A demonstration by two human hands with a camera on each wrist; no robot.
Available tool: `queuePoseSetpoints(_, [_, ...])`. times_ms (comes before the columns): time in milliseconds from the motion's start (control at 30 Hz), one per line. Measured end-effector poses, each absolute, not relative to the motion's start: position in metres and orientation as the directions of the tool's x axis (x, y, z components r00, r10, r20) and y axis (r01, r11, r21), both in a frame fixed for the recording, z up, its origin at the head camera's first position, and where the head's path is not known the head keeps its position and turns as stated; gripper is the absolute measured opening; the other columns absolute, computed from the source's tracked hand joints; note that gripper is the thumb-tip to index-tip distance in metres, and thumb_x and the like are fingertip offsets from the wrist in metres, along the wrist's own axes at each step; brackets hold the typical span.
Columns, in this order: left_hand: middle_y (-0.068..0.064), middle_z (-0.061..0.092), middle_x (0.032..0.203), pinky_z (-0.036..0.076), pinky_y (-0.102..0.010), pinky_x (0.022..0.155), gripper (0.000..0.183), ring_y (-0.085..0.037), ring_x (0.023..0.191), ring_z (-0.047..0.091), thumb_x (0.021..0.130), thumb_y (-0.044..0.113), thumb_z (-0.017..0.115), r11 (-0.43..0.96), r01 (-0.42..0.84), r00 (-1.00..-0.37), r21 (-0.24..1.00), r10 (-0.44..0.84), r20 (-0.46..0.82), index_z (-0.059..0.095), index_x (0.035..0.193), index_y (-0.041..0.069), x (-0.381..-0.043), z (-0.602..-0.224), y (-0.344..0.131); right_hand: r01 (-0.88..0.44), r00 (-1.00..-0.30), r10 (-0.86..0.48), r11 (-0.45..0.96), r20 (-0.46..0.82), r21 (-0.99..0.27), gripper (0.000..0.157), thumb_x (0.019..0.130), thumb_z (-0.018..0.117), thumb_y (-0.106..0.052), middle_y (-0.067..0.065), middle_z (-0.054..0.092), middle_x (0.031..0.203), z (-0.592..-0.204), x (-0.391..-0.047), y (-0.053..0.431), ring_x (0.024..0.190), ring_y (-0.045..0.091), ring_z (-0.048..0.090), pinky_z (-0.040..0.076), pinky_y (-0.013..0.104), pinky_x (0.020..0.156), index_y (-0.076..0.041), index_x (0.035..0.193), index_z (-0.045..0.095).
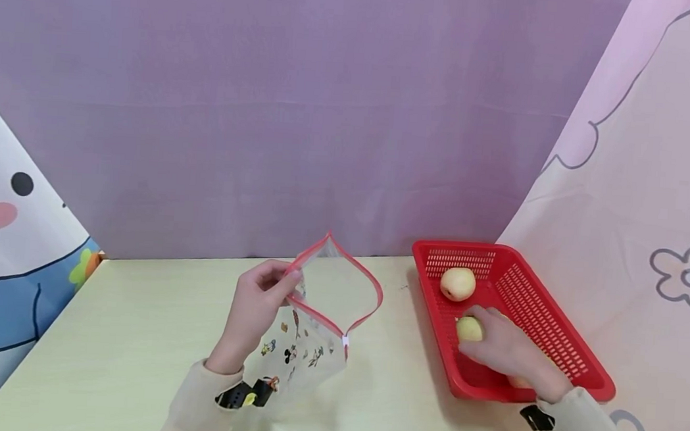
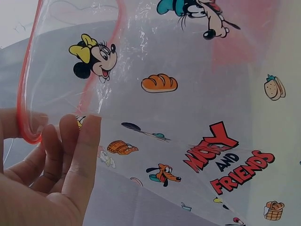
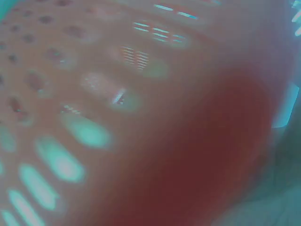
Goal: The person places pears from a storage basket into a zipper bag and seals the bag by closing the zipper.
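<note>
My left hand (image 1: 261, 306) pinches the red-edged rim of a clear slider zip bag (image 1: 304, 351) at its left side. The bag's mouth gapes wide, with a white slider (image 1: 346, 341) at the near corner. In the left wrist view, the bag (image 2: 160, 113) carries cartoon prints and the fingers (image 2: 84, 160) lie at its red rim. Inside a red basket (image 1: 459, 381), my right hand (image 1: 506, 344) grips a round pale-yellow fruit (image 1: 468, 329). Another such fruit (image 1: 457, 284) sits at the far end. More fruit lies partly hidden under the right hand.
The basket, with slotted walls, stands on the right of the pale table (image 1: 154, 322). Purple cloth (image 1: 327, 122) hangs behind, with printed cloths at both sides. A blurred basket wall (image 3: 155, 141) fills the right wrist view, where no hand shows.
</note>
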State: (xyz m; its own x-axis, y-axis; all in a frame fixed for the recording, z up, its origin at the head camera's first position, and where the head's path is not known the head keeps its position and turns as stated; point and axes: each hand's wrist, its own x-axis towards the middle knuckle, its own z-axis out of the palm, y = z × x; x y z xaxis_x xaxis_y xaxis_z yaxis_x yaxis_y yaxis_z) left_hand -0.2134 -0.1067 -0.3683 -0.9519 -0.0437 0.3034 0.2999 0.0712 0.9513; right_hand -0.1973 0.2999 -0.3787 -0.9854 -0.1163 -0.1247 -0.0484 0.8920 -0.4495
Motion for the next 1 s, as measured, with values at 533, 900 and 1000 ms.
queuePoseSetpoints(533, [-0.019, 0.065, 0.087, 0.061, -0.029, 0.066, 0.017, -0.018, 0.072, 0.066, 0.097, 0.013, 0.072, 0.057, 0.305, -0.95, 0.951, -0.056, 0.308, 0.071, 0.105, -0.002, -0.211, -0.366, -0.106, -0.204, -0.978, -0.202, 0.866, 0.055, -0.457, 0.056, 0.083, 0.072, -0.025, 0.008, 0.057, 0.106, -0.335, -0.205, 0.27, 0.088, 0.023, 0.054, 0.048, 0.034, 0.066, -0.007, 0.132, 0.054])
queuePoseSetpoints(900, [-0.019, 0.066, 0.09, 0.062, -0.031, 0.067, 0.019, -0.019, 0.071, 0.068, 0.096, 0.014, 0.073, 0.047, 0.301, -0.951, 0.952, -0.052, 0.303, 0.072, 0.106, -0.001, -0.212, -0.366, -0.105, -0.25, -0.968, -0.216, 0.797, 0.127, -0.549, 0.052, 0.082, 0.075, -0.021, 0.006, 0.059, 0.111, -0.318, -0.209, 0.244, 0.094, 0.024, 0.056, 0.052, 0.034, 0.069, -0.011, 0.128, 0.056])
queuePoseSetpoints(1000, [-0.02, 0.066, 0.092, 0.062, -0.032, 0.068, 0.019, -0.019, 0.071, 0.068, 0.096, 0.013, 0.073, 0.043, 0.301, -0.952, 0.953, -0.047, 0.303, 0.071, 0.107, -0.002, -0.212, -0.366, -0.105, -0.232, -0.972, -0.209, 0.778, 0.108, -0.584, 0.056, 0.08, 0.077, -0.022, 0.007, 0.058, 0.115, -0.315, -0.209, 0.237, 0.096, 0.026, 0.055, 0.052, 0.033, 0.066, -0.012, 0.13, 0.054])
